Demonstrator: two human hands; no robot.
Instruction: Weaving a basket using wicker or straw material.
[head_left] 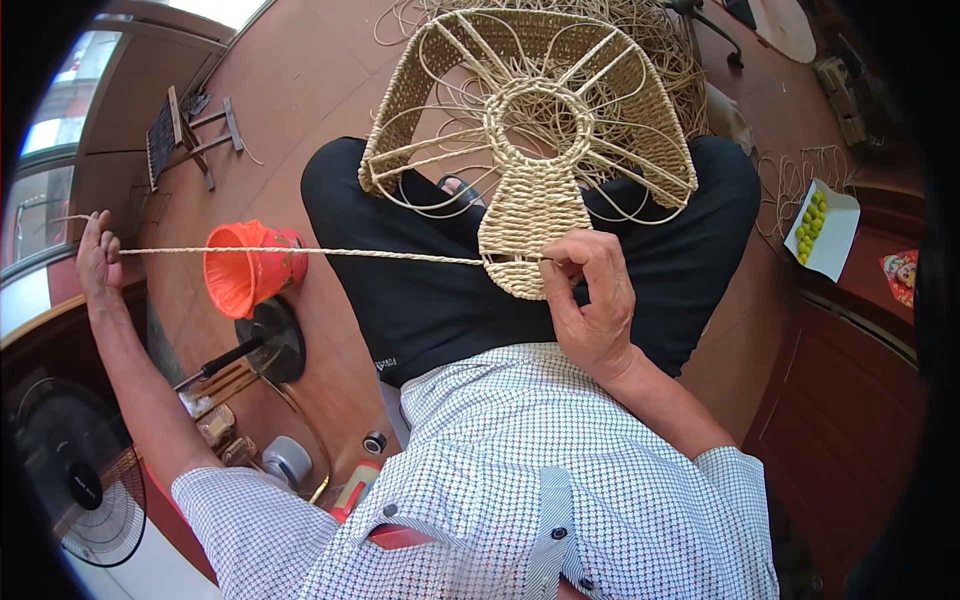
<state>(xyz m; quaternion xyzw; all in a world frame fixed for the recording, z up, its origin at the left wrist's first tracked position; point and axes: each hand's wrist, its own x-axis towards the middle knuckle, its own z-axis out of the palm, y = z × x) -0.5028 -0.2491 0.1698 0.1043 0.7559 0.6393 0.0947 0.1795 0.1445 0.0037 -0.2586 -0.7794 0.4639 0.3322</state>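
A half-woven straw basket [402, 130] rests across my lap, with a round ring, spokes of cord and a woven rounded tongue [530, 215] pointing toward me. My left hand [98, 255] is stretched far out to the left, its fingers closed on a twisted straw cord [380, 256]. That cord runs taut from there to the left edge of the tongue, by a gap in the weave. At the tongue's right edge, near the same gap, my right hand [597, 300] pinches with thumb and forefinger; what lies between the fingertips is too small to make out.
Behind the basket lies a big heap of loose straw cord [650, 60]. An orange-lined bucket [240, 265] stands on the left, under the taut cord. A fan [85, 480] is at lower left, a wooden stool [185, 135] farther back. On the right sits a white box of yellow-green fruit [825, 230].
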